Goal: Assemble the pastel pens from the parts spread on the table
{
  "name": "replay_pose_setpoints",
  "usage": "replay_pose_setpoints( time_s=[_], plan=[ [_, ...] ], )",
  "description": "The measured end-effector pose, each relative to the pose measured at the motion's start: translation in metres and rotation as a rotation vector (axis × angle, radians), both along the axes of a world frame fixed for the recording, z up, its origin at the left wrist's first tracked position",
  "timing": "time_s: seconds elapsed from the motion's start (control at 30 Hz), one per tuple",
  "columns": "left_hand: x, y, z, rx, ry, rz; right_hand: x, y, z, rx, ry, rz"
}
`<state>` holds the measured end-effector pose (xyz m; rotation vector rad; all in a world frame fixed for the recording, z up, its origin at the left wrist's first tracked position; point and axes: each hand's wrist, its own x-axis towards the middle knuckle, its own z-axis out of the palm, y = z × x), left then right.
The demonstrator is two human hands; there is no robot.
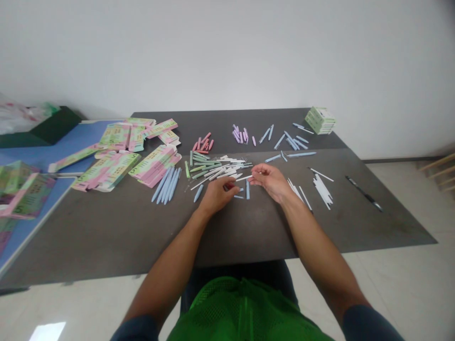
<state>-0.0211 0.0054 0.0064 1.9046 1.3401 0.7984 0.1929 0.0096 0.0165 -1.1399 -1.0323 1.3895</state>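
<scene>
My right hand (270, 181) pinches one end of a slim white pen refill (243, 178) between thumb and fingers. The other end of the refill reaches the fingertips of my left hand (219, 193), whose fingers are curled closed. Just below the refill, a blue pen barrel (248, 189) lies on the table, partly among small blue pieces. Behind my hands spreads a loose pile of white pen parts (227, 166), with green pen barrels (209, 166) at its left side. A short blue piece (198, 193) rests left of my left hand.
Blue barrels (166, 185) lie in a row beside pink-green flat boxes (156, 166). Red pieces (204, 143), purple pieces (241, 134) and blue pens (292, 141) lie farther back. White refills (323, 191), a black pen (364, 193) and stacked green boxes (320, 120) are at right.
</scene>
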Motion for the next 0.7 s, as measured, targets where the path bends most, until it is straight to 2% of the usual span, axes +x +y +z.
replay_pose_setpoints(
  time_s=[0.1, 0.2, 0.33, 0.4, 0.47, 0.57, 0.7],
  plan=[
    [0.002, 0.001, -0.002, 0.02, -0.003, 0.035, 0.0, -0.002, 0.001, 0.033, -0.089, 0.05],
    [0.001, 0.002, -0.002, 0.047, -0.005, 0.029, 0.002, -0.003, 0.005, 0.126, -0.412, 0.125],
    [0.001, 0.001, 0.0, 0.088, 0.045, -0.007, 0.0, -0.008, 0.007, 0.417, -0.933, 0.191],
    [0.002, 0.0, 0.0, 0.102, 0.069, -0.044, -0.006, -0.01, 0.007, 0.55, -1.064, 0.227],
    [0.003, 0.0, -0.001, 0.105, 0.078, -0.063, -0.011, -0.012, 0.006, 0.615, -1.094, 0.3],
    [0.005, 0.0, -0.002, 0.075, 0.074, -0.018, -0.012, -0.011, 0.004, 0.606, -1.076, 0.334],
    [0.004, 0.001, -0.004, 0.041, 0.072, 0.092, 0.001, -0.005, 0.0, 0.422, -1.193, 0.169]
  ],
)
